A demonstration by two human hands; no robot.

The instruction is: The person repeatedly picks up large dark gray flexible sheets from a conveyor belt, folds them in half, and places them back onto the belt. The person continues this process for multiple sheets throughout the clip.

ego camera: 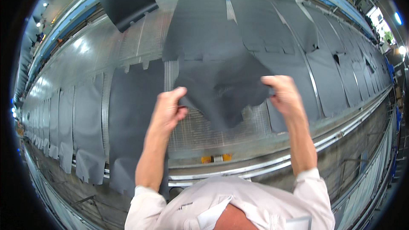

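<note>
A dark grey flexible sheet point(223, 86), perhaps leather or vinyl, hangs between my two hands over a long table with a glossy ribbed surface point(204, 137). My left hand point(172, 107) pinches its left edge between thumb and fingers. At the sheet's right edge, my right hand point(281, 94) grips in the same way. The held part sags in folds, its lower edge above the bare ribbed surface. Its far side meets or overlaps another grey sheet point(204, 25) lying flat; where one ends I cannot tell.
More grey sheets lie side by side to the left point(137, 102) and right point(326, 83), some hanging over the near edge. A black sheet point(127, 0) stands raised at the far left. Metal rails point(265, 169) run along the near edge, beside a yellow label point(216, 158).
</note>
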